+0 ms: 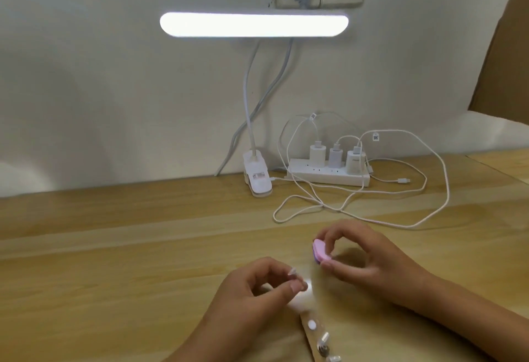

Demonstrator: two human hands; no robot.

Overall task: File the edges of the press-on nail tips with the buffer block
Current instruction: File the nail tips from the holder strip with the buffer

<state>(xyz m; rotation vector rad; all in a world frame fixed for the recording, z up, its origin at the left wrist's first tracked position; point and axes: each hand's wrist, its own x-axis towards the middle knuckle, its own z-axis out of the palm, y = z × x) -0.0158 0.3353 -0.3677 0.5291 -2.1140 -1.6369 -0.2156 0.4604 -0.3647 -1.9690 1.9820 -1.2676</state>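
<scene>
The wooden table (114, 232) carries everything. Far beyond both grips stand one clip lamp (254, 24) with its light bar lit and one power strip (329, 175) bearing three chargers (317, 155).

The right hand (369, 261) is clamped on the single pink-and-purple buffer block (320, 252), thumb under it and fingers over it. The left hand (252, 293) pinches one clear nail tip (294, 273) between thumb and fingertips, its free end pointing up toward the block. The block is just beside that pinch, up and to the right of it, not touching the tip. On the near side of the left pinch lies one card strip (310, 343). It holds four small pieces that I can make out, though its lower end runs out of view.

The tip is tiny and smooth, with little of it showing past the fingers. A firm stroke from the block could flick it out of the pinch or bend it. The block's grit would likely scrape the fingertips too. Lamp glare beneath the pinch blurs the tip's edge, so uneven filing seems possible.
</scene>
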